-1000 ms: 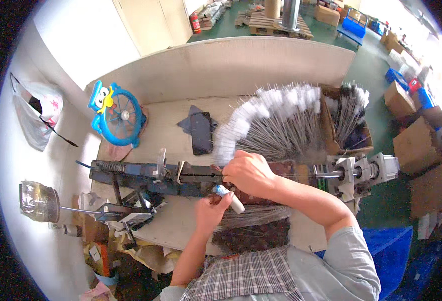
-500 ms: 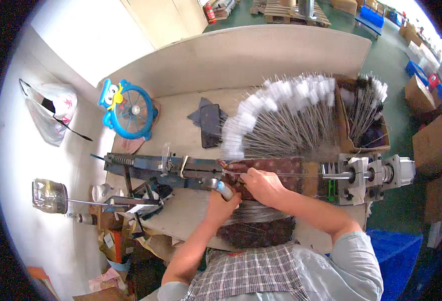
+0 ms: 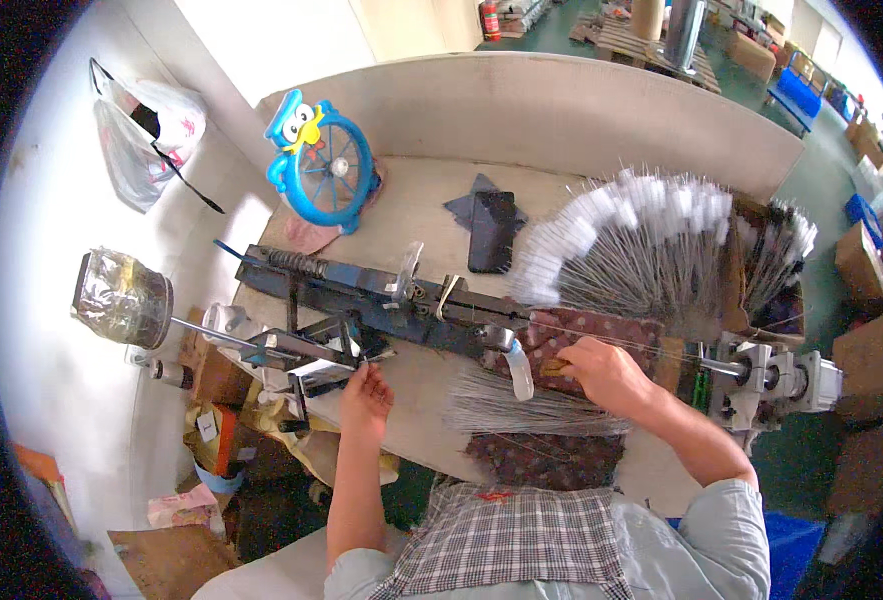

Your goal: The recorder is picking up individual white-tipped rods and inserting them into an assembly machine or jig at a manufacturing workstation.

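Observation:
My left hand (image 3: pixel 366 400) is at the end of a dark metal frame (image 3: pixel 331 345) left of the bench machine, its fingers curled together at the tip. What they pinch, if anything, is too small to name. My right hand (image 3: pixel 606 374) is closed over a brown dotted cloth (image 3: pixel 586 335), and a small yellow-brown piece (image 3: pixel 556 368) shows at its fingertips. Between the hands, a lever with a pale wrapped grip (image 3: pixel 519 375) stands untouched on the long dark machine rail (image 3: pixel 361 293). Thin metal wires (image 3: pixel 531 405) lie below the cloth, close to my body.
White-tipped wire brushes (image 3: pixel 651 225) fan out behind the cloth, beside a carton of more brushes (image 3: pixel 771 265). A motor assembly (image 3: pixel 781 380) closes the right end. A phone (image 3: pixel 492 230) and a blue toy-shaped fan (image 3: pixel 321 165) are at the back. A low panel (image 3: pixel 541 110) borders the bench.
My left hand has let go of the lever grip and moved left to the metal frame. My right hand has shifted right along the cloth. The view has turned.

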A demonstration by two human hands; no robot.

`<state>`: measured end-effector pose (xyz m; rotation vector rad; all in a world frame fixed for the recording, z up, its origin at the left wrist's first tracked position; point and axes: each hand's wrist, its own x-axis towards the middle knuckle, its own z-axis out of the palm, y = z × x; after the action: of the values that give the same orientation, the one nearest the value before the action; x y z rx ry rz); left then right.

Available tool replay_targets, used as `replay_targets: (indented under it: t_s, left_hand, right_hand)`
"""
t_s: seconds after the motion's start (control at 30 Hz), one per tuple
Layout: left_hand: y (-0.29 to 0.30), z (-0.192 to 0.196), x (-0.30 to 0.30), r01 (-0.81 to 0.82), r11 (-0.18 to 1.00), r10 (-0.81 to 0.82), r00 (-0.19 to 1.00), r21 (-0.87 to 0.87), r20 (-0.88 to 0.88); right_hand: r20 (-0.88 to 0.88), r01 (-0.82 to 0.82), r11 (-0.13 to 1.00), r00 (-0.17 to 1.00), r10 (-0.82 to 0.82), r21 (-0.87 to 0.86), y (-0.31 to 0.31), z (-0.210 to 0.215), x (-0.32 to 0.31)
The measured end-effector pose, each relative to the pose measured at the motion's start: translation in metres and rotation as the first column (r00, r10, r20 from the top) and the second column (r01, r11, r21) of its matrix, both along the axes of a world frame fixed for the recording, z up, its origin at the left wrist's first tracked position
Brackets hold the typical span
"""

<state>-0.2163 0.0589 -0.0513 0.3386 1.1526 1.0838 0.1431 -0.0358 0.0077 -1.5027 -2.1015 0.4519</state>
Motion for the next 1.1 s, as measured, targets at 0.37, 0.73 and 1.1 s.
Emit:
replay_targets:
  t_s: [0.37,0.73,1.1]
  left_hand:
    - [-0.057,0.025,0.128,0.394,0.836,-0.291,0.908,0.382,-0.301]
    - [-0.068,0.045,0.257,0.622,0.692,-0.569,0.782,0.366,-0.254]
    - [-0.06,0.057,0.231,0.293,0.918,-0.268,0.955,0.267,-0.127]
  right_hand:
    - [-0.096,0.233,0.958,0.971,-0.219,0.165,-0.004,0.058,0.033]
    - [-0.301,0.308,0.951,0.907,-0.295,-0.007,-0.026,0.047,0.064]
    - [-0.14,0.269,0.918,0.961,-0.237,0.293,-0.004,0.053,0.047]
